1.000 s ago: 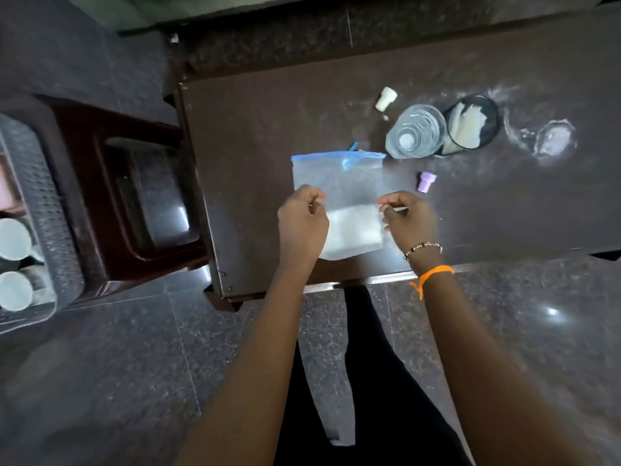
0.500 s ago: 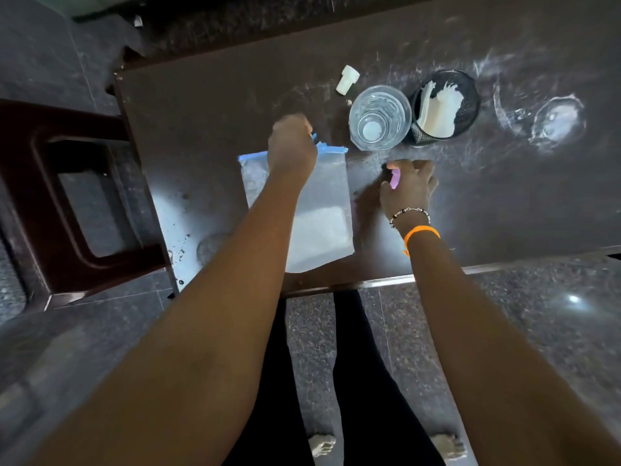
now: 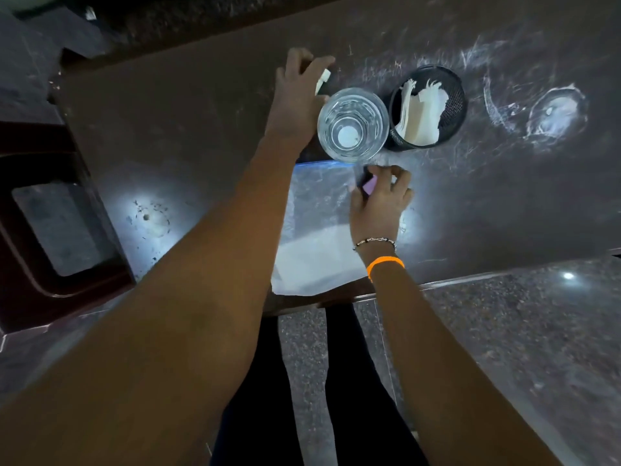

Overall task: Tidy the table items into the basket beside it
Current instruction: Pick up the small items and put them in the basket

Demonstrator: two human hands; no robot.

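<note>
A speckled stone floor (image 3: 504, 348) is seen at the near edge, with dark trouser legs (image 3: 349, 381) standing on it. Beyond it, a dark brown table (image 3: 201, 136), scuffed with pale scratches and chalky ring marks, is lit by two bright reflections. A clear plastic bag (image 3: 316, 237) with a blue zip strip is laid flat at the table's near edge, white powder gathered in its lower half. Over the bag's upper right corner, a small purple cap (image 3: 369, 187) is pinched in the curled fingers of the right hand (image 3: 379, 203), whose wrist is ringed by a beaded bracelet and an orange band (image 3: 385, 264). Farther back, an empty drinking glass (image 3: 353, 125) is set just beside a black mesh cup (image 3: 428, 107) filled with white paper. At the far side, a small white cap (image 3: 323, 79) is grasped by the left hand (image 3: 297, 92), fingers bent around it. A dark red plastic chair (image 3: 50, 230) is placed at the left of the table.
</note>
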